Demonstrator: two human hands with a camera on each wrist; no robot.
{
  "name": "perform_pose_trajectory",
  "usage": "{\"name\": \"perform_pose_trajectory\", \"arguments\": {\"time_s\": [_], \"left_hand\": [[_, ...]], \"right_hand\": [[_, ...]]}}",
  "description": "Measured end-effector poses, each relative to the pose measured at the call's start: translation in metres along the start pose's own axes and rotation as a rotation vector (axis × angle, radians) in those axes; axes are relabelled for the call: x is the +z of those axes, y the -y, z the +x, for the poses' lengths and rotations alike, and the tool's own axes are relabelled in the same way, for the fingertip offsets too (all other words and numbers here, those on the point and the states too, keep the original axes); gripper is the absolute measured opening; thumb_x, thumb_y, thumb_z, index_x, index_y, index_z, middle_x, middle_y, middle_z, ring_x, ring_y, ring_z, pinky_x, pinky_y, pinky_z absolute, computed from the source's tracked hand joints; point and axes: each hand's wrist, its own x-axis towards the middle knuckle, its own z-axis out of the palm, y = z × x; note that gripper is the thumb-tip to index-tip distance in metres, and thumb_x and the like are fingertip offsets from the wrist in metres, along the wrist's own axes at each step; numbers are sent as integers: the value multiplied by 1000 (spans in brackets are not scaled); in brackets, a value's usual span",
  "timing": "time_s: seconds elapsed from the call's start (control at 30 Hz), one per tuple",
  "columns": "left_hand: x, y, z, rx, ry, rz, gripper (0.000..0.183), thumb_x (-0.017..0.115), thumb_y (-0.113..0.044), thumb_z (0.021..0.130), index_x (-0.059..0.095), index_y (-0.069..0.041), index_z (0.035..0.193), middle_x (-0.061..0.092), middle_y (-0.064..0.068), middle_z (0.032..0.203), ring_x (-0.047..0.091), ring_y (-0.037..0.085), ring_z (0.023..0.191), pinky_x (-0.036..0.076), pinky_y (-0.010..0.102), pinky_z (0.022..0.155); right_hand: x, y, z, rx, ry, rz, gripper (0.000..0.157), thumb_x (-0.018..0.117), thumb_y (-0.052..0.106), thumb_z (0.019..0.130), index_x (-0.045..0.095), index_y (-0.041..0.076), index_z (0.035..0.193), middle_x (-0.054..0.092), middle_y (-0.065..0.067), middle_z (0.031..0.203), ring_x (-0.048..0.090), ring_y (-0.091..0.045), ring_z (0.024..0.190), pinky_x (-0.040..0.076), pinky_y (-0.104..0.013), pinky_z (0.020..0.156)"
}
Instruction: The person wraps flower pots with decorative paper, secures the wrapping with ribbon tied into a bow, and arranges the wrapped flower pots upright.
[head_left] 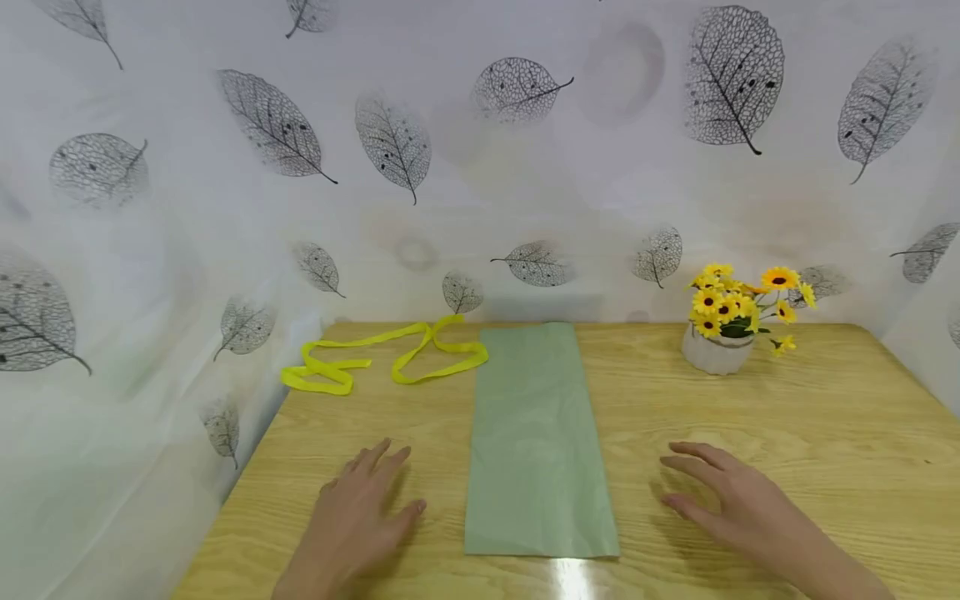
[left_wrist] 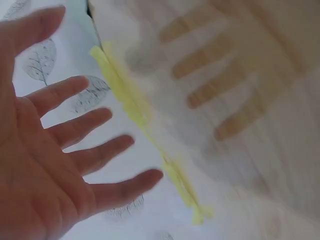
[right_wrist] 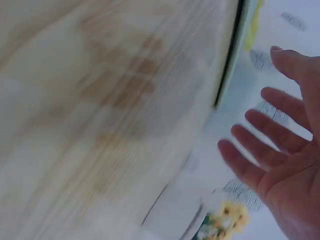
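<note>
My left hand [head_left: 352, 512] and right hand [head_left: 735, 504]: fingers spread wide. Flat, pale-green rectangular sheet [head_left: 540, 446] lies between them on light wood-grain table [head_left: 832, 417]; looped yellow ribbon [head_left: 431, 332] by its far-left edge.

On your tan wooden table [head_left: 825, 400], the green rectangular sheet [head_left: 536, 442] lies between your left hand [head_left: 358, 508] and right hand [head_left: 738, 504]. Left of it, possibly touching, lies the yellow fabric ribbon [head_left: 429, 332]; beyond your right hand stands the round white pot [head_left: 716, 355] of yellow flowers [head_left: 723, 307].
</note>
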Motion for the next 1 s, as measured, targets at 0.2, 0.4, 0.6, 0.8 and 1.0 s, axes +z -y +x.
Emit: {"name": "perform_pose_trajectory", "arguments": {"time_s": [0.2,0.4,0.6,0.8,1.0], "left_hand": [[1,-12,11,49,16,-39,63,73,-49,90,57,-22,144,56,11,149,56,39,132,51,68,91],[9,-21,17,91,33,-63,57,74,-46,90,61,-19,139,61,10,142,60,37,126,53,64,90],[15,-34,27,134,119,-228,43,68,-39,98,66,-13,133,69,3,124,66,25,112,57,50,90],[18,-54,37,228,210,-301,43,66,-40,99,69,-8,127,69,-3,107,62,10,93,56,33,80],[22,-70,47,275,222,-244,38,67,-35,98,70,-8,124,61,-6,94,48,4,76,45,22,66]], "right_hand": [[24,31,33,-301,-63,153,34,89,19,78,76,17,109,73,-5,115,72,-19,96,57,-16,77],[35,47,50,-316,121,167,28,84,26,86,76,16,111,71,-6,122,70,-24,106,61,-35,82],[35,54,51,-175,375,95,40,75,54,88,76,23,114,68,-4,125,67,-28,111,60,-42,82],[35,57,52,-114,464,12,58,70,72,82,75,25,115,68,2,117,64,-22,102,58,-39,73],[34,59,54,-117,476,-75,61,74,68,81,72,23,122,67,3,112,63,-19,97,57,-38,71]]}}
